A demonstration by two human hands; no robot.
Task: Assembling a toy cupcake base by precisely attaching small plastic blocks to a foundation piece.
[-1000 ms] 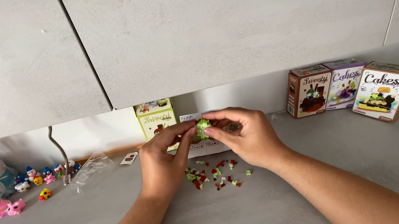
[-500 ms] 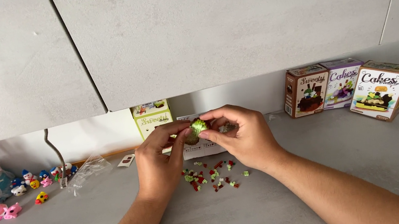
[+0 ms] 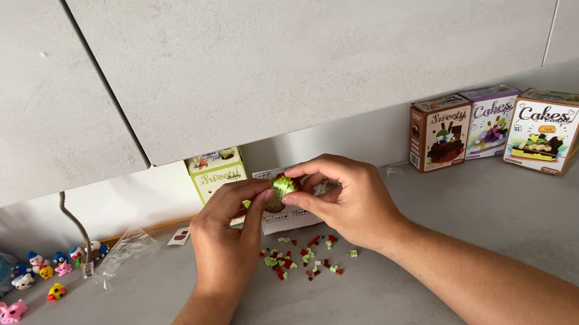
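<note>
The fingers of the left hand [image 3: 225,244] and right hand [image 3: 349,199] pinch a small green brick-built model [image 3: 283,185] between thumbs and forefingers, raised above the grey stone-look counter [image 3: 500,225]. Since 1 second ago the grip looks unchanged; only the view has drifted, so the assembly seems mid-press. The model's underside is hidden. Loose red and green bricks [image 3: 303,257] lie at 6 o'clock below; 3 printed cartons [image 3: 500,127] stand at 3 o'clock.

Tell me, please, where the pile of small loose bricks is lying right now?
In the head view, the loose red and green bricks lie scattered on the grey counter, centre frame, just below and between the left hand and right hand.
</note>
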